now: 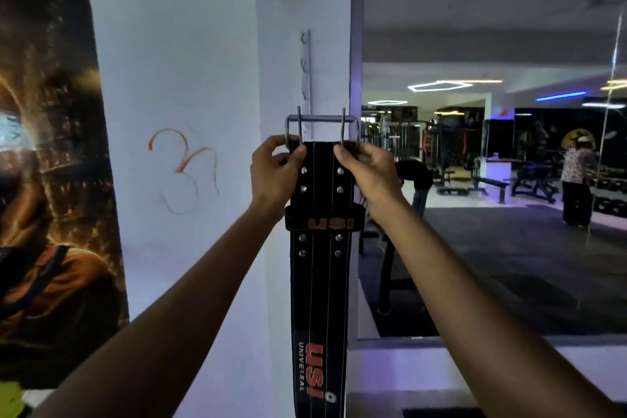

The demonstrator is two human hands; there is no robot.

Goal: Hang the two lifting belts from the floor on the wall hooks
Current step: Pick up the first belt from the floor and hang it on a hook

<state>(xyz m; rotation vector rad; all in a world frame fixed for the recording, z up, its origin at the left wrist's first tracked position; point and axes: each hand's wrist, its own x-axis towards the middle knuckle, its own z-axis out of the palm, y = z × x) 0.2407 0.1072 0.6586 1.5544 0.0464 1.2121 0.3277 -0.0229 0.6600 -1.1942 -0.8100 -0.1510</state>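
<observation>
A black lifting belt (319, 282) with red USI lettering hangs straight down in front of a white pillar. Both hands hold its top end just under the metal double-prong buckle (322, 127). My left hand (274, 173) pinches the left edge and my right hand (366, 173) pinches the right edge. The buckle is raised level with the bottom of a thin metal hook rail (306, 71) fixed upright on the pillar. Whether the buckle touches a hook cannot be told. No second belt is in view.
A large dark poster (51, 180) covers the wall at the left. A wall mirror (492, 180) at the right reflects gym machines, benches and a standing person (576, 187). The white pillar (203, 78) bears an orange painted symbol.
</observation>
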